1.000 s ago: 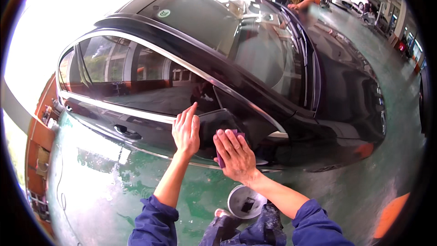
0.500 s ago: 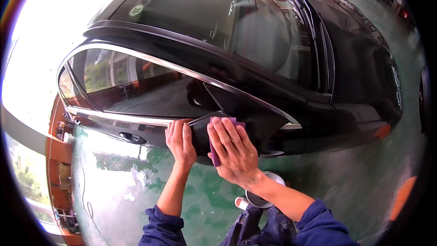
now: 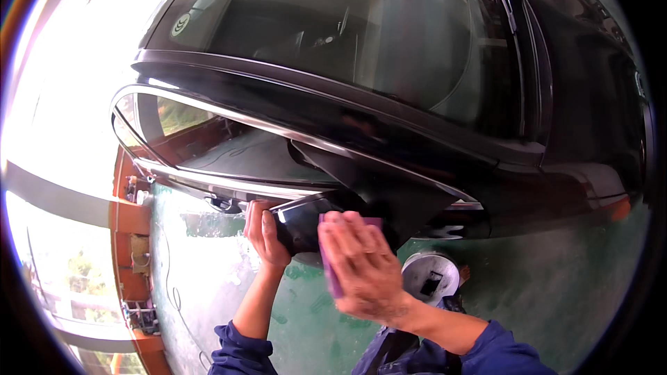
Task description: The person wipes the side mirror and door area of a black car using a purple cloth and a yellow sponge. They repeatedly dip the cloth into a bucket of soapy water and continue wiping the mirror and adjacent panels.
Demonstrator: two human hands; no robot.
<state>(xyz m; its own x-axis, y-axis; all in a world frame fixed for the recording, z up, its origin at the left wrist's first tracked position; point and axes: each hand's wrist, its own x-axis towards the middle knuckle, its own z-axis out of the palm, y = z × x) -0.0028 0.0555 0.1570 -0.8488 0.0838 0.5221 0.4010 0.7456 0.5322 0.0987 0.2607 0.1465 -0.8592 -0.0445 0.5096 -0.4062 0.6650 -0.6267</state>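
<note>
In front of me is the side mirror [image 3: 309,217] of a black car [image 3: 229,92], its housing dark and glossy. My left hand [image 3: 267,236] grips the mirror's left end, fingers curled over its edge. A flat purple pad [image 3: 329,274] lies under my right hand [image 3: 365,271], which presses it on the mirror's right part. The fingers of that hand lie side by side and are slightly blurred. Most of the pad is hidden beneath them; its edge shows on the left and past the fingertips.
A bucket [image 3: 411,264] with a dark object inside stands on the green floor [image 3: 521,285], right of my right hand. The car door with its handle [image 3: 222,204] stretches left. A thin cable [image 3: 175,295] runs along the floor near orange-brown shelving [image 3: 125,236].
My right hand has moved lower with the pad, uncovering more of the mirror. The left hand keeps its grip on the mirror's end. The view has shifted, showing more of the bucket.
</note>
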